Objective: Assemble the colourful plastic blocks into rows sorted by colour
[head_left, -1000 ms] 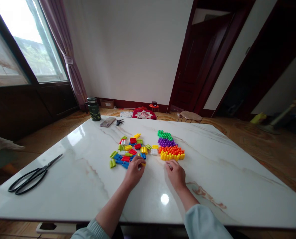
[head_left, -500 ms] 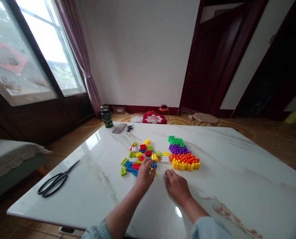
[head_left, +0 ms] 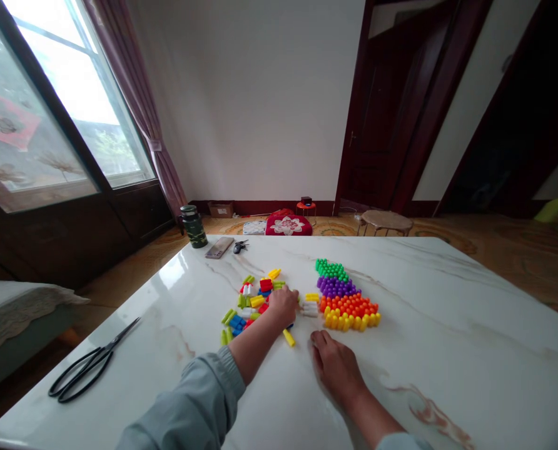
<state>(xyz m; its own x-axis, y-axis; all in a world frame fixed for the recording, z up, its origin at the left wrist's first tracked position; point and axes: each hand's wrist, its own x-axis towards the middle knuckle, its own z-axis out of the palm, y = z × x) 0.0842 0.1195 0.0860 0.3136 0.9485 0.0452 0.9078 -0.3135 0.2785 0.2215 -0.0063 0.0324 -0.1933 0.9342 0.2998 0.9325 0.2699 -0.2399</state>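
Observation:
My left hand [head_left: 283, 304] reaches into a scatter of small colored plastic blocks [head_left: 253, 299] on the white marble table [head_left: 448, 325]; its fingers curl over blocks at the pile's right side, and I cannot tell whether it grips one. A single yellow block [head_left: 289, 337] lies just below that hand. My right hand [head_left: 336, 367] rests flat on the table, fingers together, holding nothing. Just beyond it lies a joined slab of blocks in green, purple, orange and yellow rows [head_left: 346, 297].
Black scissors [head_left: 89, 367] lie near the table's left edge. A phone [head_left: 219, 247], keys [head_left: 239, 246] and a camouflage bottle [head_left: 194, 226] are at the far left corner. A stool [head_left: 385, 220] and red cushion [head_left: 287, 225] are on the floor beyond.
My left hand has moved farther up into the loose blocks, leaving a yellow block on the table below it. My right hand has stayed about where it was. The camera view shifted.

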